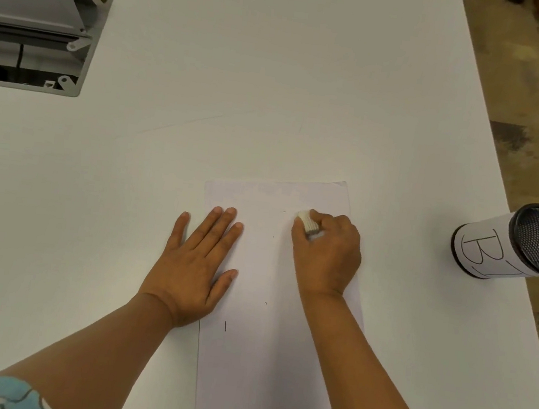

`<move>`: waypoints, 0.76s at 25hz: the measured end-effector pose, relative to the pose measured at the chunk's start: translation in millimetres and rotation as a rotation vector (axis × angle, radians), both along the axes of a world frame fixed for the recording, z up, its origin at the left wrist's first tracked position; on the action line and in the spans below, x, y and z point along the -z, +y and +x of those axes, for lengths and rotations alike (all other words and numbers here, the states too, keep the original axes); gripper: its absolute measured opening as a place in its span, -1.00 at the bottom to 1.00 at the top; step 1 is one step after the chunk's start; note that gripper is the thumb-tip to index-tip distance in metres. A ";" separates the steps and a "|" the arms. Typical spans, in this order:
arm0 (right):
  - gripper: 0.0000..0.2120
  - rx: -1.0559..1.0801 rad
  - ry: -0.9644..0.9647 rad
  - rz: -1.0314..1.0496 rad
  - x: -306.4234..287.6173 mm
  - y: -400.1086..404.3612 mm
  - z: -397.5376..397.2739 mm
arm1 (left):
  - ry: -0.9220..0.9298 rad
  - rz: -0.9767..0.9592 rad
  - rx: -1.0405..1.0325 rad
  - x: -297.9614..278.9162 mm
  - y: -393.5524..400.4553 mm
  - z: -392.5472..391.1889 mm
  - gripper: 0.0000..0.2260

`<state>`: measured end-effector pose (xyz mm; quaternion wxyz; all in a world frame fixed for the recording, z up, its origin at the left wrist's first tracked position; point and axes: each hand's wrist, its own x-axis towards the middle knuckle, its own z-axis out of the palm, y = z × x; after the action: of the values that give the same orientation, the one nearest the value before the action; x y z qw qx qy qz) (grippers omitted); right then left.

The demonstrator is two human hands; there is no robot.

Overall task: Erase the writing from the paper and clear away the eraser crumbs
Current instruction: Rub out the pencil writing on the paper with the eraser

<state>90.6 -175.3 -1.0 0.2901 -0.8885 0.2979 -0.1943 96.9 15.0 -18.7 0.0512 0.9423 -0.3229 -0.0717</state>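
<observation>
Left hand [198,263] lies flat on the paper [271,340] left edge; right hand [327,245] grips the eraser [308,224] against its far part.

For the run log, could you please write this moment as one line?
left hand: flat, pressing paper | right hand: grips eraser on upper paper | short mark remains | crumbs: indiscernible
</observation>
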 end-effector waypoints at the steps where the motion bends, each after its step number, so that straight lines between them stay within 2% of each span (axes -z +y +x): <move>1: -0.82 -0.036 0.006 0.001 -0.3 8.8 -0.6 | -0.005 0.002 0.000 0.4 0.1 0.0 -0.44; 4: -0.83 -0.219 0.025 -0.034 -2.3 20.6 -8.2 | -0.012 0.005 0.000 0.9 1.1 -0.2 -0.44; 8: -0.82 -0.016 0.077 0.050 -4.9 -11.5 2.2 | -0.012 0.003 0.009 1.0 0.4 0.5 -0.45; 12: -0.84 -0.201 0.057 0.011 -5.9 19.0 -6.5 | -0.002 -0.003 0.008 -0.1 0.5 0.3 -0.44; 17: -0.87 -0.001 0.048 0.070 -4.3 0.2 4.5 | -0.003 0.003 0.024 0.9 0.6 1.2 -0.45; 19: -0.87 -0.076 0.036 0.041 -4.1 15.8 0.7 | 0.002 -0.007 0.020 1.3 0.7 0.6 -0.45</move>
<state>91.3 -159.5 3.2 0.3102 -0.8963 0.2730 -0.1609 97.5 15.8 -20.0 0.0543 0.9388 -0.3325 -0.0719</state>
